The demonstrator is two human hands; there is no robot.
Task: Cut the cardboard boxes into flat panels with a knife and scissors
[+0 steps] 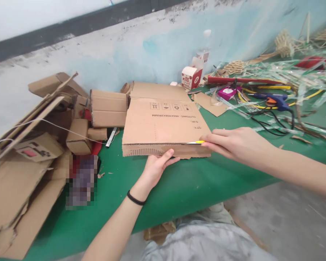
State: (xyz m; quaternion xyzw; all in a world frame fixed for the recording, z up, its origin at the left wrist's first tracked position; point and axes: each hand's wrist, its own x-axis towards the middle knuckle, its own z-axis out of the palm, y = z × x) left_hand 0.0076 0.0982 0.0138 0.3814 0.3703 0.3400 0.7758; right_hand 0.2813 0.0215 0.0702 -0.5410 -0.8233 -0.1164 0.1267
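"On the green desk, where is the cardboard box?"

"In the middle, with a strip of green before the front edge."

"And the hands?"

"The right hand pinches a yellow cutter along the box's near top edge. The left hand touches the front side; whether it grips, nobody can tell."

"Any room?"

"Some green shows on the right; small boxes crowd the left."

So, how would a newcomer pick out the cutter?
On the green table, find the large box printed with symbols. At its near edge, the right hand holds the cutter. Bright yellow sets it apart from the brown box.
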